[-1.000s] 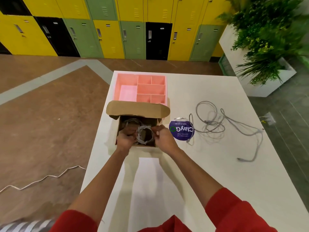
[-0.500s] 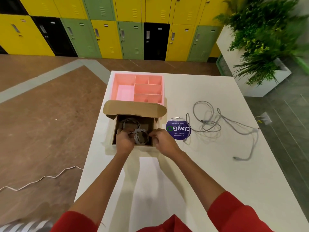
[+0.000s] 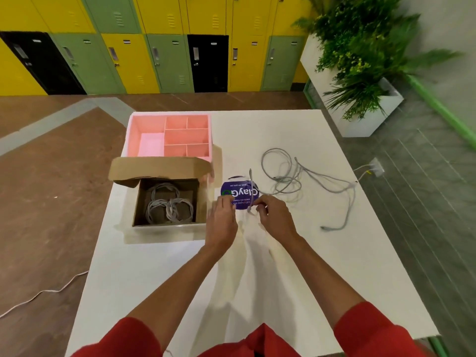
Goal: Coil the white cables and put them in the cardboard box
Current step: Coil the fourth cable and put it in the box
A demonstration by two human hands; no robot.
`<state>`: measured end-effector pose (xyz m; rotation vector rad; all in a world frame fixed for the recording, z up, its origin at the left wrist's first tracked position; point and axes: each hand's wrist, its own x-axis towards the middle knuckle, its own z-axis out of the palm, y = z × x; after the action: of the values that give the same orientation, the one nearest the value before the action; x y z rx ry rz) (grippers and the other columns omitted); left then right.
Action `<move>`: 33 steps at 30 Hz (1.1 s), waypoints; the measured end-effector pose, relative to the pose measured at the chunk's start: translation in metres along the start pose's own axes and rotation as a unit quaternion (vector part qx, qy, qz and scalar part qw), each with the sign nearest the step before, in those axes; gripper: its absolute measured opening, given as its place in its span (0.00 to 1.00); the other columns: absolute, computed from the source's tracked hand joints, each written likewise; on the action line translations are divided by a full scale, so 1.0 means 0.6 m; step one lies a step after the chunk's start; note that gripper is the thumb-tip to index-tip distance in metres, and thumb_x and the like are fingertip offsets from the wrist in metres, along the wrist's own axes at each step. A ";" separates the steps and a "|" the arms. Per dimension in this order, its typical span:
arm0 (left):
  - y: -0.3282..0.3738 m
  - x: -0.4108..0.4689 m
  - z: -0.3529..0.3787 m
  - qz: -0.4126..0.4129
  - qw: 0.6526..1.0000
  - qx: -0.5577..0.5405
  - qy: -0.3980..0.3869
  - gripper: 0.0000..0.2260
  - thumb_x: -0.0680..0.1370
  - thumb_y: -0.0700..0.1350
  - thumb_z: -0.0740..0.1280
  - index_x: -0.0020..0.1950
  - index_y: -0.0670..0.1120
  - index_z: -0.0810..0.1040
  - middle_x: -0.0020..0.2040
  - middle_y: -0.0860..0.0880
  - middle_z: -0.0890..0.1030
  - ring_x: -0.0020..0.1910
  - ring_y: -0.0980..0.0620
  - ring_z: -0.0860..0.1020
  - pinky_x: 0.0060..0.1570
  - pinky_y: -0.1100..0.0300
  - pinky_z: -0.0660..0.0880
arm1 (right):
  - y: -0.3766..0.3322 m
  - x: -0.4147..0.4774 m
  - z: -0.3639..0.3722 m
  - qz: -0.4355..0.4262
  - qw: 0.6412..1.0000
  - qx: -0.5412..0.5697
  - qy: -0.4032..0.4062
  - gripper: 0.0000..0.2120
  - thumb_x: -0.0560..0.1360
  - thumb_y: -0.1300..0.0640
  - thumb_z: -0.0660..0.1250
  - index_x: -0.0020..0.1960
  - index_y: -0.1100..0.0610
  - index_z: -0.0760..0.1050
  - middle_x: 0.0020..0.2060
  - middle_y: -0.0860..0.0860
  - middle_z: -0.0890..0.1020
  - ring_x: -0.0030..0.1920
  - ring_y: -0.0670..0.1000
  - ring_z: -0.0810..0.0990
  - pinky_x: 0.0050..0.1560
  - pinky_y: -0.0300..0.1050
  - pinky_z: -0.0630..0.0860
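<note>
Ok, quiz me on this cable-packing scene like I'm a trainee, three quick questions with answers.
1. True or false: the cardboard box is empty.
2. Which hand pinches the end of the loose cable? A) left B) right C) both
3. Fill in: the round sticker beside the box is coloured ___.
Key: 1 false, coiled cables lie inside it. 2 B, the right hand. 3 purple.

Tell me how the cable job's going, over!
Left grip open by purple sticker. Right grip pinches loose cable end. Coils in cardboard box. Box open, nothing blocking.
</note>
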<state>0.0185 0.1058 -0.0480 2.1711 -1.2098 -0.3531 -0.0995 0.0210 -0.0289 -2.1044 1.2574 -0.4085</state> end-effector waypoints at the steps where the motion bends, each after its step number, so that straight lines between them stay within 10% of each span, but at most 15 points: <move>1: 0.017 0.008 0.009 0.006 1.000 -0.010 -0.016 0.11 0.79 0.36 0.59 0.62 0.40 0.71 0.57 0.42 0.76 0.54 0.44 0.74 0.53 0.50 0.74 | 0.009 -0.001 -0.008 0.011 1.000 -0.001 0.007 0.10 0.77 0.63 0.60 0.51 0.56 0.79 0.49 0.50 0.82 0.47 0.51 0.80 0.41 0.41 0.68; 10: 0.119 0.080 0.061 -0.164 0.954 -0.238 -0.079 0.11 0.82 0.45 0.59 0.57 0.37 0.71 0.51 0.39 0.80 0.52 0.39 0.77 0.53 0.49 0.73 | 0.091 0.004 -0.089 0.054 0.998 0.025 0.031 0.10 0.77 0.64 0.60 0.53 0.58 0.78 0.51 0.53 0.81 0.49 0.54 0.80 0.49 0.47 0.76; 16: 0.171 0.072 0.028 -0.096 0.963 -0.251 -0.014 0.08 0.82 0.41 0.56 0.54 0.40 0.74 0.46 0.52 0.78 0.41 0.55 0.74 0.39 0.64 0.69 | 0.111 0.026 -0.120 0.052 0.997 0.042 0.050 0.09 0.77 0.64 0.61 0.53 0.59 0.77 0.50 0.55 0.81 0.46 0.52 0.78 0.49 0.48 0.76; 22: 0.232 0.076 -0.037 0.002 0.943 -0.333 -0.023 0.11 0.83 0.44 0.56 0.48 0.43 0.77 0.34 0.49 0.70 0.31 0.53 0.67 0.33 0.60 0.67 | 0.085 0.060 -0.159 -0.038 0.993 0.092 0.063 0.26 0.75 0.56 0.69 0.70 0.59 0.65 0.66 0.57 0.71 0.66 0.55 0.69 0.65 0.47 0.66; 28: 0.253 0.078 -0.057 -0.045 0.846 -0.519 -0.113 0.11 0.83 0.44 0.56 0.46 0.46 0.76 0.25 0.57 0.61 0.23 0.60 0.57 0.22 0.68 0.56 | 0.052 0.089 -0.204 -0.073 0.989 0.120 0.037 0.30 0.78 0.52 0.65 0.75 0.59 0.58 0.69 0.57 0.71 0.69 0.54 0.69 0.62 0.38 0.61; 33: 0.268 0.065 -0.058 -0.053 0.766 -0.620 -0.165 0.11 0.83 0.45 0.55 0.51 0.45 0.76 0.25 0.57 0.58 0.21 0.61 0.54 0.20 0.67 0.50 | 0.082 0.080 -0.191 -0.041 0.995 0.001 -0.091 0.16 0.82 0.49 0.56 0.66 0.55 0.71 0.53 0.51 0.83 0.61 0.54 0.77 0.67 0.54 0.64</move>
<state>-0.0504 0.0245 0.0832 0.9925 -0.6224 -1.2156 -0.1730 -0.0792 0.0207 -2.1439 1.0682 -0.2480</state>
